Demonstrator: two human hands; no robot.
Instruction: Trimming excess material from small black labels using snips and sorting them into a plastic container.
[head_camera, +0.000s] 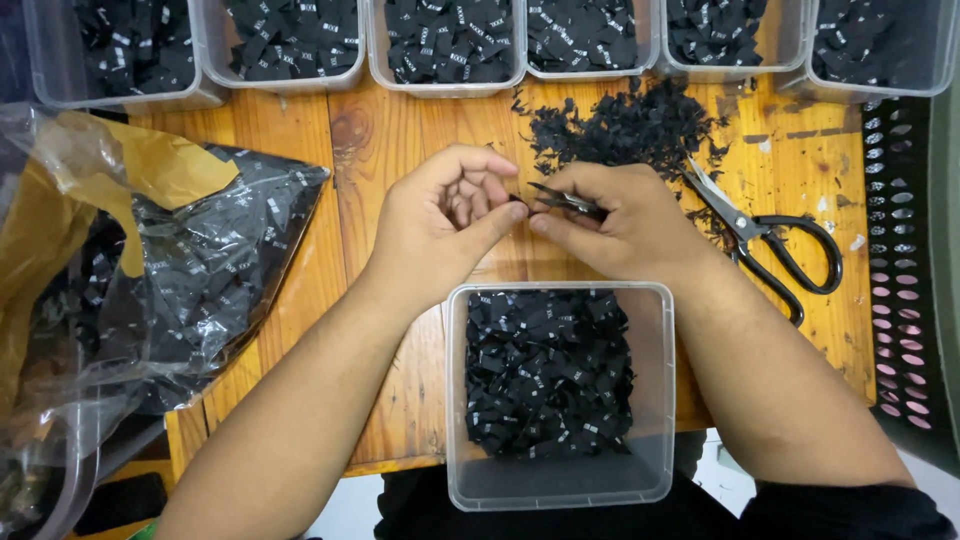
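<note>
My left hand (440, 225) pinches a small black fabric label (517, 205) between thumb and fingers above the wooden table (380, 140). My right hand (625, 225) grips small dark thread snips (568, 199), whose tips point left and touch the label. Just below both hands stands a clear plastic box (455, 400) holding many black labels with white print. Behind the hands lies a heap of black fabric trimmings (625, 125).
Large black-handled scissors (775, 245) lie right of my right hand. Several clear bins of black labels (450, 45) line the far edge. A crumpled clear and brown bag of labels (200, 280) fills the left. A black perforated panel (895, 280) borders the right.
</note>
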